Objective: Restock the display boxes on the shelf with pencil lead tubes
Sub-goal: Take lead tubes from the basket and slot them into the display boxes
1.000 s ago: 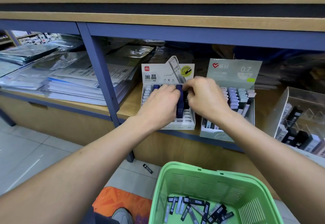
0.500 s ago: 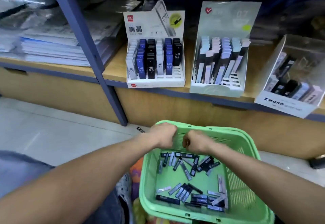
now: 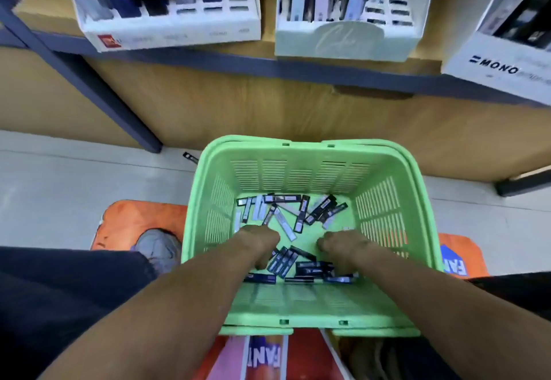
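A green plastic basket [image 3: 307, 141] stands on the floor below the shelf, and several black, blue and grey pencil lead tubes [image 3: 286, 215] lie loose on its bottom. Both my hands reach down into it. My left hand [image 3: 259, 242] is over the tubes at the near left, my right hand [image 3: 343, 248] over those at the near right. Their fingers point down among the tubes and are hidden by the backs of the hands. On the shelf above stand a white display box [image 3: 179, 33] with blue, black and grey tubes and a pale green display box [image 3: 346, 42].
A white MONO box [image 3: 495, 66] sits on the shelf at the right. A dark blue shelf post [image 3: 89, 87] slants down to the floor on the left. One tube [image 3: 190, 157] lies on the tiles by the basket. My shoe [image 3: 158, 245] rests on an orange mat [image 3: 131, 221].
My hands left the white display box on the shelf, dropped to the basket's far rim, and now reach down to the tubes near its front. My view has tilted down.
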Motion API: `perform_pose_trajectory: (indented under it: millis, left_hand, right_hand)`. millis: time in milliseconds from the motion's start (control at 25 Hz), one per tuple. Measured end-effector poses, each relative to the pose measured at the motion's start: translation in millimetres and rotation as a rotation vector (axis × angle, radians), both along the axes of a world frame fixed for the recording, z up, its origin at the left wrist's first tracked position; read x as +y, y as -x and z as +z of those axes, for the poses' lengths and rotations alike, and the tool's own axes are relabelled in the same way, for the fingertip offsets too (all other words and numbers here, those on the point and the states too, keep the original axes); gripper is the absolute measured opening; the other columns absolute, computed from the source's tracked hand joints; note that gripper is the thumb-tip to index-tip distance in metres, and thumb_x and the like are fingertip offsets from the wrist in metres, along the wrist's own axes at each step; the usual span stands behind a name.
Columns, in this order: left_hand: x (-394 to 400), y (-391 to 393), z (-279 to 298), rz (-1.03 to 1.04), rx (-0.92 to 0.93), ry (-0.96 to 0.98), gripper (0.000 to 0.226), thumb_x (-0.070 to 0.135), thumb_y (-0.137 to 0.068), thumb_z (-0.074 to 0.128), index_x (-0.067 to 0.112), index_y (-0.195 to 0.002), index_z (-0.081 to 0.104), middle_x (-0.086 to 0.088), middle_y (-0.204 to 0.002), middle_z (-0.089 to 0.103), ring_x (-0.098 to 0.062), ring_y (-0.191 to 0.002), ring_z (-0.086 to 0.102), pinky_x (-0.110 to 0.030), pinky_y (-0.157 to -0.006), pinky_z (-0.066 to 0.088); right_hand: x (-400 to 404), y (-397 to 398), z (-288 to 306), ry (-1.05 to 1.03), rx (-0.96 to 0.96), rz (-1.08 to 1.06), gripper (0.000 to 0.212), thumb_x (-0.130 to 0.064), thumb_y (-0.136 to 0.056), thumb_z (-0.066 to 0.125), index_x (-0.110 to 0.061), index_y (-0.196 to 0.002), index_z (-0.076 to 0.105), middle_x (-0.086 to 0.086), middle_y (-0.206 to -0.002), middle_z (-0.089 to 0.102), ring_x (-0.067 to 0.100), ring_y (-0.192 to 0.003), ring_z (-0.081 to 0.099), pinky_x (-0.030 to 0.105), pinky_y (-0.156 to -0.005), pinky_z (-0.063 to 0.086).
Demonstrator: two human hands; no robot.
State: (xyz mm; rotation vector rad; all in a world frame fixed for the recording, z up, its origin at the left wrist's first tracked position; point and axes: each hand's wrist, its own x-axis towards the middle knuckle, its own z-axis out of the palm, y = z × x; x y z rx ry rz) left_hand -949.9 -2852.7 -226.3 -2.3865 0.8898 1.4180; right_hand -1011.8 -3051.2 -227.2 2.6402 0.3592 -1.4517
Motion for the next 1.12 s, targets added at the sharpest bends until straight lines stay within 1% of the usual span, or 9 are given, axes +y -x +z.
perform_pose_trajectory:
  millis: [160, 320, 440, 600, 680, 840, 920, 1000, 1120]
  left_hand:
    - [-4, 21, -22, -0.119, -0.077, -0.058, 0.078, 0.015, -0.078, 0.082, 0.006, -0.14, 0.036, -0.014, -0.123, 0.054, -0.032, -0.106, 0.06, -0.042, -0.087, 0.054]
    - [-6, 28, -26, -0.194, -0.145, -0.062, 0.068, 0.006, -0.087, 0.07, 0.003, -0.143, 0.032, -0.018, -0.123, 0.052, -0.031, -0.104, 0.058, -0.043, -0.087, 0.055]
    - [-2, 23, -25, -0.221, -0.188, -0.015, 0.065, 0.011, -0.086, 0.071, 0.005, -0.14, 0.034, -0.01, -0.105, 0.055, -0.024, -0.086, 0.054, -0.035, -0.075, 0.052]
    - [-5, 5, -25, 0.012, -0.245, 0.075, 0.063, 0.017, -0.091, 0.067, 0.008, -0.142, 0.033, -0.008, -0.108, 0.057, -0.024, -0.089, 0.057, -0.034, -0.075, 0.054]
    - [-8, -6, -26, 0.083, -0.276, 0.13, 0.061, 0.019, -0.092, 0.065, 0.008, -0.143, 0.033, -0.009, -0.113, 0.057, -0.024, -0.092, 0.057, -0.033, -0.074, 0.051]
    - [-11, -27, -24, 0.243, -0.486, 0.193, 0.05, 0.009, -0.085, 0.066, 0.006, -0.129, 0.041, -0.014, -0.124, 0.049, -0.028, -0.111, 0.051, -0.039, -0.095, 0.05]
    - [-13, -26, -30, 0.238, -0.508, 0.142, 0.058, -0.004, -0.081, 0.061, 0.001, -0.133, 0.038, -0.019, -0.127, 0.045, -0.033, -0.116, 0.048, -0.043, -0.104, 0.046]
    - [-9, -20, -40, 0.276, -0.493, 0.085, 0.064, -0.006, -0.083, 0.058, -0.005, -0.141, 0.031, -0.026, -0.132, 0.042, -0.04, -0.125, 0.045, -0.046, -0.11, 0.041]
    - [-6, -20, -47, 0.393, -0.46, 0.073, 0.057, -0.004, -0.085, 0.058, -0.004, -0.137, 0.035, -0.023, -0.131, 0.045, -0.038, -0.125, 0.043, -0.046, -0.109, 0.041]
  right_hand:
    - [-6, 14, -17, 0.071, -0.106, 0.267, 0.071, -0.026, -0.088, 0.071, -0.011, -0.145, 0.031, 0.017, -0.137, 0.041, 0.033, -0.113, 0.053, 0.044, -0.077, 0.049]
    - [-5, 16, -32, 0.067, -0.148, 0.329, 0.064, -0.024, -0.09, 0.069, -0.01, -0.141, 0.033, 0.015, -0.132, 0.044, 0.031, -0.108, 0.054, 0.04, -0.069, 0.05]
    - [-6, 8, -36, -0.003, -0.191, 0.181, 0.055, -0.02, -0.093, 0.064, -0.012, -0.139, 0.036, 0.012, -0.131, 0.048, 0.028, -0.105, 0.057, 0.038, -0.07, 0.056]
    - [-12, -14, -27, -0.094, -0.269, -0.129, 0.05, -0.02, -0.093, 0.065, -0.012, -0.136, 0.04, 0.01, -0.131, 0.048, 0.027, -0.111, 0.055, 0.038, -0.087, 0.057]
    - [-13, -20, -23, -0.15, -0.352, -0.208, 0.048, -0.027, -0.094, 0.065, -0.012, -0.134, 0.044, 0.009, -0.129, 0.05, 0.026, -0.108, 0.057, 0.039, -0.083, 0.058]
    - [-14, -26, -26, -0.061, -0.58, -0.213, 0.055, -0.016, -0.088, 0.07, -0.012, -0.134, 0.041, 0.011, -0.131, 0.049, 0.028, -0.107, 0.054, 0.04, -0.08, 0.06]
    - [-14, -26, -32, 0.014, -0.511, -0.103, 0.075, -0.012, -0.089, 0.069, -0.015, -0.151, 0.028, 0.014, -0.15, 0.036, 0.033, -0.13, 0.044, 0.046, -0.101, 0.05]
    - [-12, -25, -35, 0.089, -0.435, -0.019, 0.081, -0.014, -0.092, 0.066, -0.016, -0.158, 0.018, 0.015, -0.159, 0.026, 0.035, -0.144, 0.03, 0.05, -0.117, 0.034]
    - [-9, -21, -40, 0.104, -0.428, -0.081, 0.064, -0.003, -0.088, 0.063, -0.008, -0.144, 0.033, 0.016, -0.137, 0.046, 0.032, -0.126, 0.049, 0.049, -0.109, 0.044]
